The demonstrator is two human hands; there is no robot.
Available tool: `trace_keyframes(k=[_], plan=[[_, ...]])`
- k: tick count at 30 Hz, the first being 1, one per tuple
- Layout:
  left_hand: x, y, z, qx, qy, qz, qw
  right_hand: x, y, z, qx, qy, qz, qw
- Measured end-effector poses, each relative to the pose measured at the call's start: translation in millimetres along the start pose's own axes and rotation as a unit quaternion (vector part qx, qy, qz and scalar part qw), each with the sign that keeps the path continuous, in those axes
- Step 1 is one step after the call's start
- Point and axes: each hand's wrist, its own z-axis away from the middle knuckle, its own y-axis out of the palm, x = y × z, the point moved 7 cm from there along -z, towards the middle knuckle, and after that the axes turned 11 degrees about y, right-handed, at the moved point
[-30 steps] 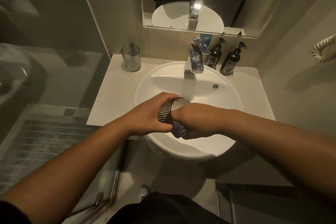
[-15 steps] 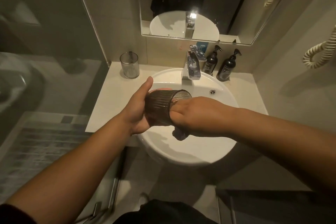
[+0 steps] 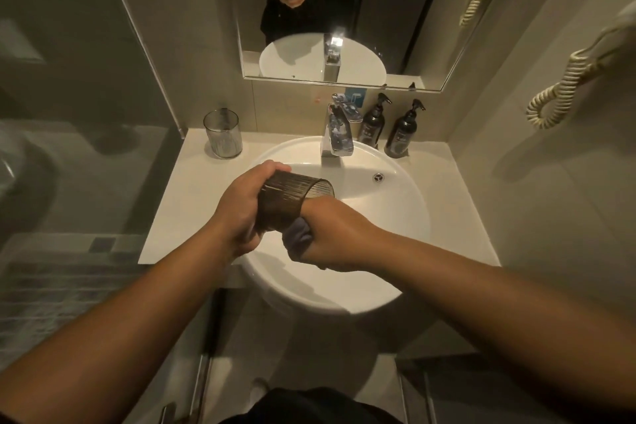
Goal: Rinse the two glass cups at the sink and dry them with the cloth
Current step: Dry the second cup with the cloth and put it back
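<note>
1. Two glass cups are shown at a white round sink (image 3: 406,217) set into a pale tabletop (image 3: 179,217), viewed from above by a head-worn camera
2. One ribbed glass cup (image 3: 292,198) is held tipped on its side above the basin, its open mouth turned towards the right
3. The left hand (image 3: 241,213) is closed around the base end of this cup, fingers wrapped over the ribbed wall
4. The right hand (image 3: 335,237) is clenched on a dark cloth (image 3: 297,237), which is bunched just under the rim and pressed against the cup; whether any of it reaches inside cannot be told
5. The second glass cup (image 3: 223,132) is seen standing upright on the tabletop, at the back left corner, well apart from the hands
6. A chrome tap (image 3: 339,134) is seen behind the basin; no running water can be made out
7. Two dark pump bottles (image 3: 387,127) are placed just right of the tap, below a mirror (image 3: 344,10)
8. The cup is judged rigid, breakable and probably slippery while wet; the ribs should give some purchase
9. A hold around the lower wall and base is judged safest, with the rim left free for the cloth and the work kept low over the basin
</note>
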Motion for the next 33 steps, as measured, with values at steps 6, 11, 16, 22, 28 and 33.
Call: trace_keyframes(k=[6,11,16,22,28,33], plan=[[-12,-2,0,-0.010,0.067,-0.010,0.998,2,-15,3,0.001,0.041,-0.312,0.949],[-26,0,3,0.030,0.140,-0.054,0.988,0,-19,2,0.022,0.059,-0.448,0.892],[-14,1,1,0.082,-0.045,0.041,0.995,21,-28,-2,-0.059,-0.149,0.188,0.969],[-7,1,-8,0.030,-0.045,0.005,0.999,33,-18,-1,-0.057,-0.231,0.274,0.932],[0,-4,-15,0.010,-0.004,-0.002,1.000,19,-12,-8,-0.045,-0.147,0.191,0.970],[-2,-5,-20,0.013,0.030,0.003,0.999,0,-9,-16,-0.009,-0.017,0.051,0.999]])
